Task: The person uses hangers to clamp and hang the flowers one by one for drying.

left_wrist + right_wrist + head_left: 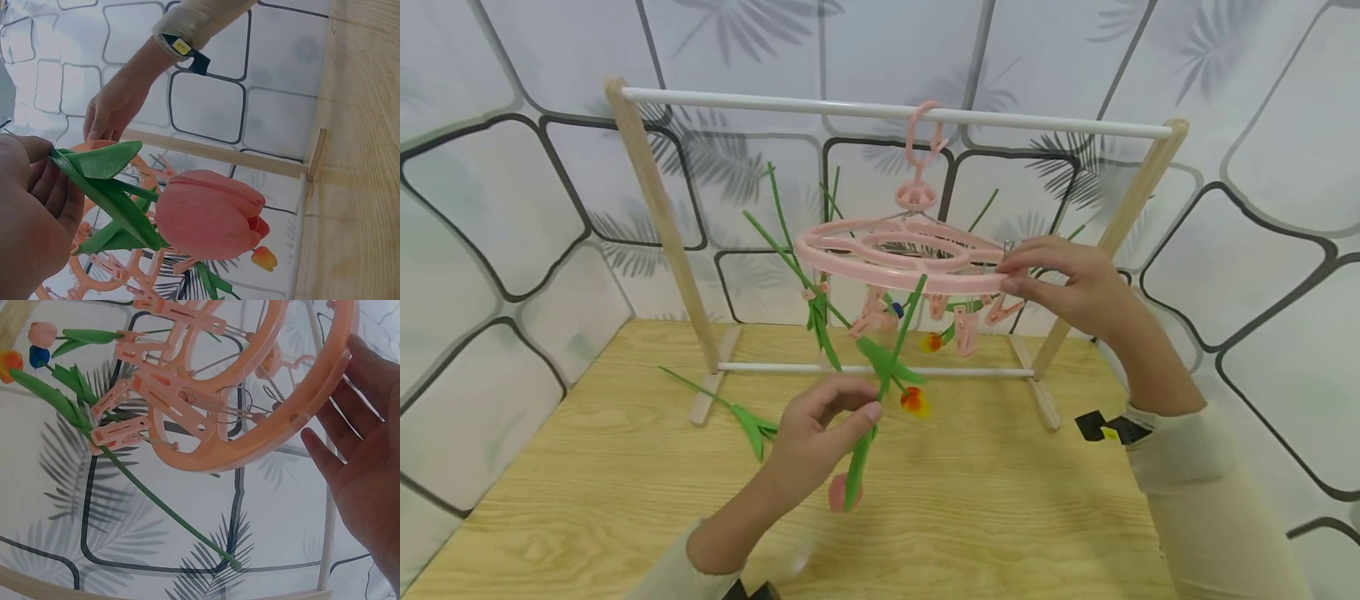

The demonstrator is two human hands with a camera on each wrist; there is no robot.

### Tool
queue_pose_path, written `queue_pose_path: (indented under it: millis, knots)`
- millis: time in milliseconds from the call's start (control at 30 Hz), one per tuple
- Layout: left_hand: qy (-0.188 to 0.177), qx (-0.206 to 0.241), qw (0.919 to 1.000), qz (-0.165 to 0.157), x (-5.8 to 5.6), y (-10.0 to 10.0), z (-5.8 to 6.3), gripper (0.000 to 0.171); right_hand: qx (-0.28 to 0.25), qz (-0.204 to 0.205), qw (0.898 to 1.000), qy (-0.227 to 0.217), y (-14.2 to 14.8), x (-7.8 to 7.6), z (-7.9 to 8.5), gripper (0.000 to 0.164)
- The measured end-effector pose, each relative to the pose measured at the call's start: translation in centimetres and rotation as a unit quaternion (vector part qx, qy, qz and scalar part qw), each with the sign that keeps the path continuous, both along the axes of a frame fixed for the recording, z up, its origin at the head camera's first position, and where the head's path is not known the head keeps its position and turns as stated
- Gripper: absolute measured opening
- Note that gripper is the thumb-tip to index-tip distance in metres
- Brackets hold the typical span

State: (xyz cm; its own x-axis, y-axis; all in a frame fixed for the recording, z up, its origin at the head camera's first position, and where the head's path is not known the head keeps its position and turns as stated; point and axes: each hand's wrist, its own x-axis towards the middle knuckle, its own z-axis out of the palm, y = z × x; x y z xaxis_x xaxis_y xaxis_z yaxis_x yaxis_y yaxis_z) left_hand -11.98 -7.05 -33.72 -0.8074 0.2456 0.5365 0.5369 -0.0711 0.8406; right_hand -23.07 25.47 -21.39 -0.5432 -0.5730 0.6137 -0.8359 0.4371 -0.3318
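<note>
My left hand (pixel 820 429) pinches the green stem of an artificial pink tulip (pixel 209 215) between thumb and fingers, bloom hanging down and stem pointing up in front of the hanger. With thumb and fingertips my right hand (pixel 1075 279) holds the right side of the rim of a round pink clip hanger (pixel 857 268). Pink clothespins (pixel 169 400) dangle below that ring. Several tulips hang head down from it, among them an orange-yellow tulip (pixel 914 402) and a blue tulip (pixel 39 356). Their stems stick up past the rim.
The hanger's hook sits over the white bar (pixel 737 102) of a wooden-legged rack (pixel 662 217). Left of my left hand, a green stem with leaves (pixel 748 425) lies on the wooden table (pixel 1000 508), its far end hidden by the hand. A patterned curtain (pixel 1262 250) surrounds the table.
</note>
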Motion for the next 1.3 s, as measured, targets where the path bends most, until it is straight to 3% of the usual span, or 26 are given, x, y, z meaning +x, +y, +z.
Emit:
queue_pose_path:
  millis: [133, 333, 767, 1300]
  knots:
    - [0.013, 0.004, 0.9999, -0.003, -0.1, 0.0, 0.0, 0.016, -0.019, 0.053, 0.998, 0.019, -0.8, 0.0, -0.3, 0.023]
    - [0.022, 0.009, 0.9997, 0.005, -0.2, 0.0, 0.1, 0.014, -0.027, 0.083, 0.995, 0.047, -2.1, 0.2, -0.4, 0.016]
    - [0.009, 0.005, 0.9999, 0.007, -0.4, -0.4, 0.1, 0.015, 0.000, 0.037, 0.997, 0.074, -5.3, 1.3, 0.5, 0.017]
    - [0.007, 0.010, 0.9996, 0.025, -0.4, -1.2, 0.8, 0.014, 0.008, 0.019, 0.992, 0.121, -9.2, 1.7, 0.9, 0.013]
